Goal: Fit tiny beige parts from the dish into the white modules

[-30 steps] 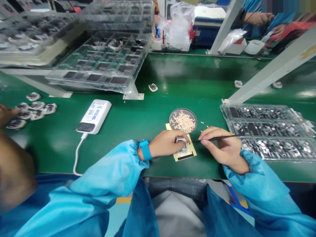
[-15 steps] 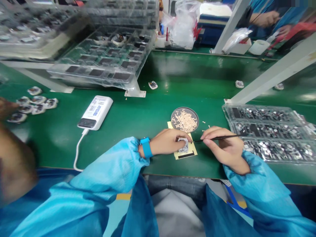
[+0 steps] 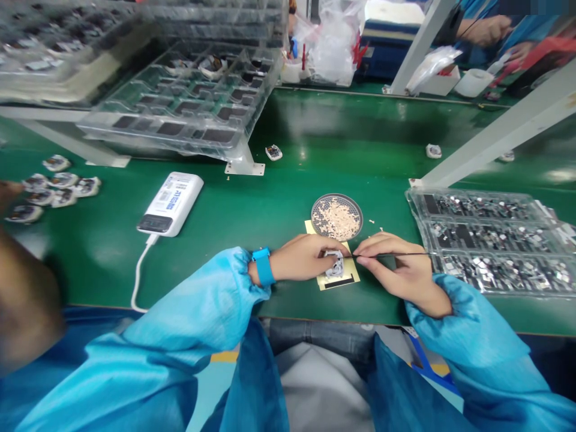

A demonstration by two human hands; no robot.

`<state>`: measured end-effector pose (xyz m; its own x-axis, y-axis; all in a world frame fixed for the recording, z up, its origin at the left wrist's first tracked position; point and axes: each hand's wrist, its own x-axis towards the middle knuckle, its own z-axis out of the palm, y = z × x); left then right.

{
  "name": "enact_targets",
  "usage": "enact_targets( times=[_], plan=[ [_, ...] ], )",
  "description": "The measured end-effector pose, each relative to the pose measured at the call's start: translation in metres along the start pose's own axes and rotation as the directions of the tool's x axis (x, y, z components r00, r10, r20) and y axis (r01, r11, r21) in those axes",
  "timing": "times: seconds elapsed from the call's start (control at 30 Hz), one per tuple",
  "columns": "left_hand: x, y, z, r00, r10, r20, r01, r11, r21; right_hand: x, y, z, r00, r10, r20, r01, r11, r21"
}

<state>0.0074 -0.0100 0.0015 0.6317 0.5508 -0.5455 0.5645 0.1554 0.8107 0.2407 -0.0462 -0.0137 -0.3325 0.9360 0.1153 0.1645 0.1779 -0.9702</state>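
My left hand grips a small white plastic casing over a yellow paper sheet, with the thumb on the casing. Between the thumb and fingers of my right hand is a pair of thin black tweezers. Their tip reaches the casing's right edge; whether it holds anything is too small to tell. Just beyond the casing stands a round dark dish heaped with tiny beige parts. A few loose bits lie to the right of the dish.
A white power bank with a cable lies left. Farther left are several small casings near a co-worker's arm. Clear trays stand on a rack, behind left. At right, a compartment tray of small parts sits by a slanted post.
My right hand has moved left, bringing the tweezers to the casing. My left hand keeps its grip on the casing. The view has shifted slightly.
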Motion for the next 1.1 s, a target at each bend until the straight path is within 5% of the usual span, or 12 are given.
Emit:
enact_targets(
  times=[0.33,0.77,1.1],
  plan=[
    [0.0,-0.001,-0.001,1.0,0.01,-0.009,-0.01,1.0,0.016,0.003,-0.004,0.001,0.992,-0.12,0.044,0.124,0.988,-0.089],
    [-0.001,-0.003,-0.001,0.999,0.05,0.015,-0.05,0.999,-0.003,-0.003,0.005,0.001,0.998,0.004,0.063,-0.003,1.0,-0.014],
    [0.0,-0.007,-0.006,0.991,0.109,0.076,-0.107,0.994,-0.032,-0.005,0.0,-0.014,0.962,0.127,0.242,-0.18,0.961,0.21]
  ],
)
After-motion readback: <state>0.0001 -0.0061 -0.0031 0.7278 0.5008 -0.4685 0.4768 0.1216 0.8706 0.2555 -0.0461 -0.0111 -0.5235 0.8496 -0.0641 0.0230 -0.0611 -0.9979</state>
